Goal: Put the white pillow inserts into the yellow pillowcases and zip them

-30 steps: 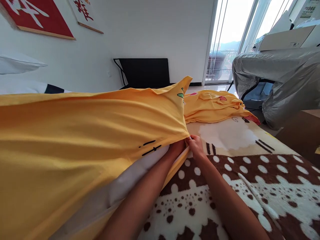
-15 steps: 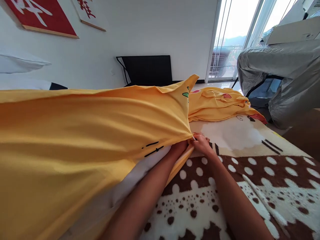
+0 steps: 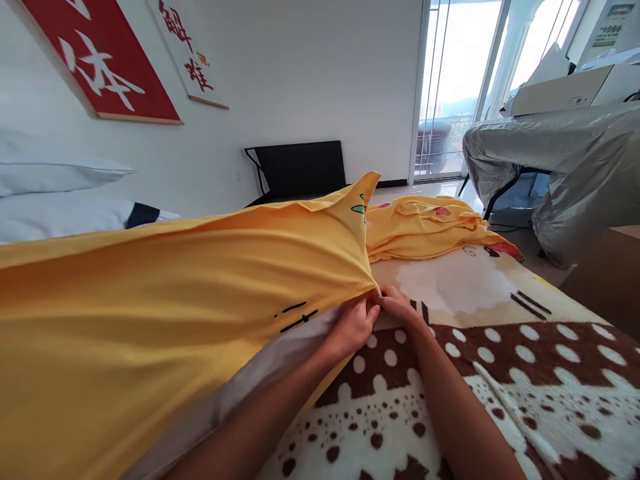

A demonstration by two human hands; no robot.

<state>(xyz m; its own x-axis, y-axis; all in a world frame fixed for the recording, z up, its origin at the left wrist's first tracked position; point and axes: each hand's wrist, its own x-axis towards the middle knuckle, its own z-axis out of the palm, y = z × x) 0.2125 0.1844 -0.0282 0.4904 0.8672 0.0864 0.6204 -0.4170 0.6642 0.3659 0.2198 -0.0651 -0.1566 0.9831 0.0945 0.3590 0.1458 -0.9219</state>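
A yellow duvet cover [image 3: 200, 293] with small printed figures lies across the bed, raised to a peaked corner near the middle. White bedding [image 3: 280, 373] shows inside its opening. My left hand [image 3: 356, 325] is closed at the edge of this opening, its thumb pressed against the cloth. Beside it, almost touching, my right hand [image 3: 397, 305] pinches the same yellow edge with bent fingers. Some fingertips of both hands are hidden by the cloth and by each other. Underneath lies a brown and cream patterned blanket [image 3: 390, 400] with white dots.
More yellow fabric [image 3: 425, 227] is bunched at the bed's far side. Beyond stands a black chair [image 3: 300, 167] against the wall. Plastic-covered furniture [image 3: 540, 140] with a white box [image 3: 560, 93] on top stands at right, near a cardboard box [image 3: 605, 273]. White pillows [image 3: 55, 180] lie at left.
My left hand has drawn back out of the duvet cover's opening and now shows at its edge. My right hand keeps its pinch there. The view has tilted up slightly.
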